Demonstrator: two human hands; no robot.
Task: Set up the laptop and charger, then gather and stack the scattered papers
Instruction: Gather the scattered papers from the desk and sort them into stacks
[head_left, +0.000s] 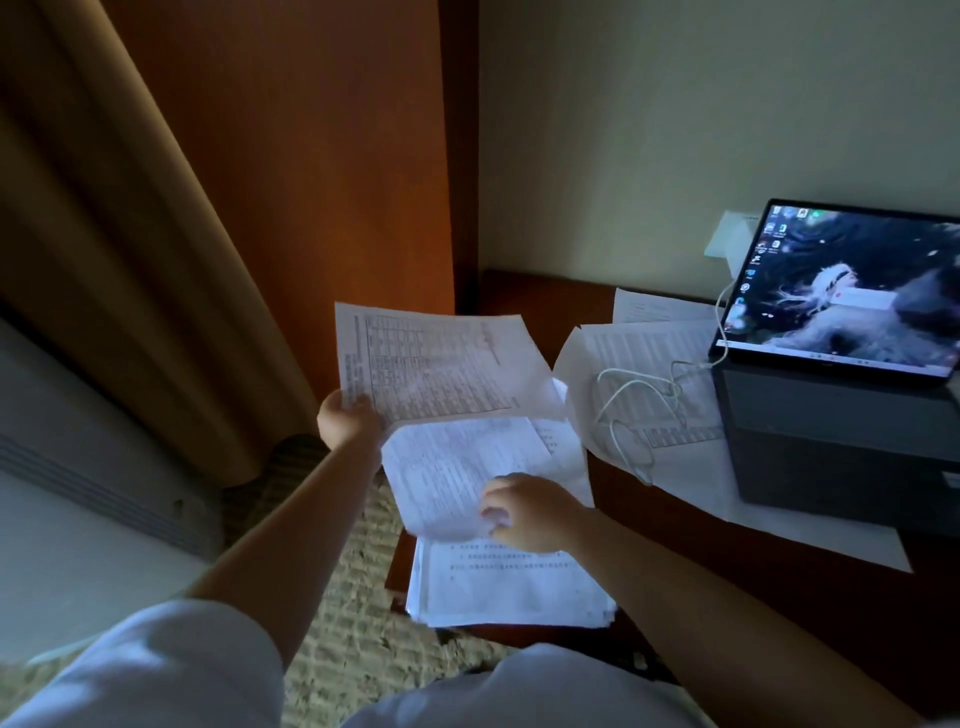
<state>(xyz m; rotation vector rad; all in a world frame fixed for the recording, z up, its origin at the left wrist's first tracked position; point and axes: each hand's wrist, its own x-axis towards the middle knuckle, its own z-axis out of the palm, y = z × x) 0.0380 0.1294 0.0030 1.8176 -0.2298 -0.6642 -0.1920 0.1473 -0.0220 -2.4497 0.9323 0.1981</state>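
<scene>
White printed sheets, thin and slightly curled, fan up and to the right of the left hand, which pinches their lower left corner. Just right and nearer, the right hand curls its fingers over a bending sheet above a thick paper stack at the dark wooden table edge. Further right, loose papers lie under a thin white charger cable beside the open, lit laptop.
</scene>
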